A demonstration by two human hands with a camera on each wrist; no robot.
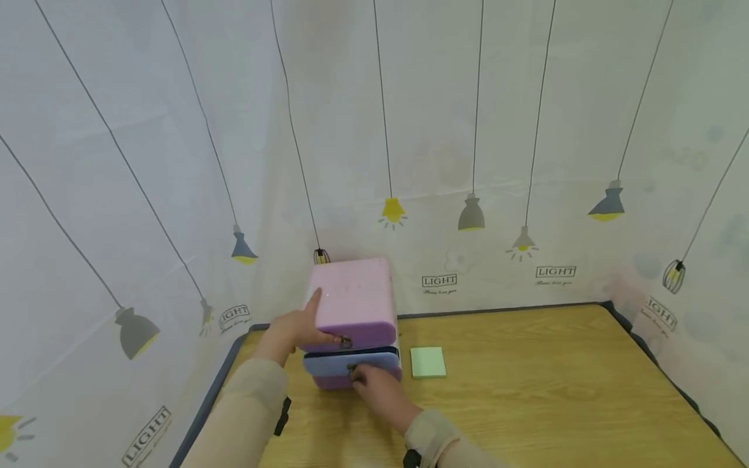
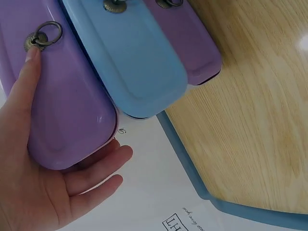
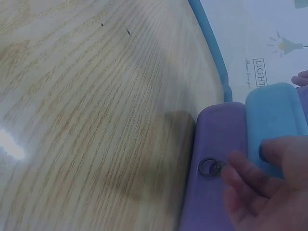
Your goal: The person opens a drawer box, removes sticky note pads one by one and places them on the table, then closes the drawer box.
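A small drawer cabinet with a pink top [image 1: 354,289] stands against the back wall covering. Its upper drawer [image 2: 72,106] is purple, its middle drawer [image 2: 139,62] light blue, and its lower drawer [image 3: 216,134] purple, each with a bronze ring pull. The blue drawer juts forward a little, a dark gap along its top edge. My left hand [image 1: 295,328] rests on the cabinet's upper left corner, thumb beside the upper ring, other fingers extended along the side. At the blue drawer's front, my right hand [image 1: 380,390] pinches its ring pull, mostly hidden behind the fingers.
A pale green sticky-note pad [image 1: 428,362] lies right of the cabinet on the wood-grain table [image 1: 556,390]. Blue edging [image 2: 183,154] runs around the tabletop. White wall covering [image 1: 433,130] printed with lamps rises behind and at both sides.
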